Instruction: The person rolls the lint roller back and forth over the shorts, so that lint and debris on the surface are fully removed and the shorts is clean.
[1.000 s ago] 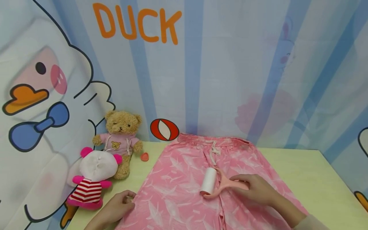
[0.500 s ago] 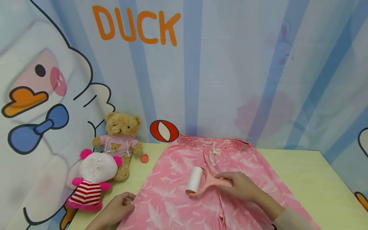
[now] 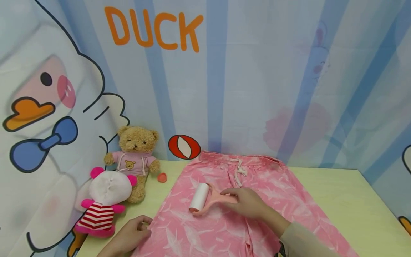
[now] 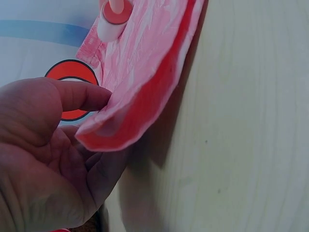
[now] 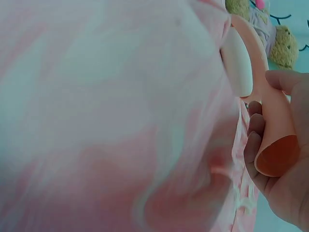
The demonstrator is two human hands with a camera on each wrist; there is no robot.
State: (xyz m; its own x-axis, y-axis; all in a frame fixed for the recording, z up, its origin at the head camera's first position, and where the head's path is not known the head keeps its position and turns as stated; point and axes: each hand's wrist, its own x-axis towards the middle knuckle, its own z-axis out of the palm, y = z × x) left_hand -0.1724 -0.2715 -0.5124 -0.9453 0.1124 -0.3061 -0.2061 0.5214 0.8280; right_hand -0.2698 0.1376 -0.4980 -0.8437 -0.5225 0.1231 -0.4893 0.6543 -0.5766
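Observation:
Pink shorts (image 3: 192, 228) with a white leaf-like print and a white drawstring lie spread on the table. My right hand (image 3: 248, 203) grips the peach handle of a lint roller (image 3: 199, 198); its white cylinder rests on the left part of the shorts. In the right wrist view the fingers curl round the hollow handle (image 5: 277, 121). At the left edge of the shorts, my left hand (image 3: 131, 232) pinches the fabric. The left wrist view shows the thumb on top of the raised hem (image 4: 125, 121), with other fingers beneath, partly hidden.
A teddy bear (image 3: 136, 160) in a pink hoodie and a plush toy (image 3: 107, 200) with a striped body sit at the left. Near the bear lies a small orange-red piece (image 3: 162, 177). The pale table (image 3: 346, 200) ends at a printed duck backdrop (image 3: 250, 71).
The right hand has moved the lint roller leftward across the shorts, from near the centre seam to the left leg. The left hand has stayed at the left edge.

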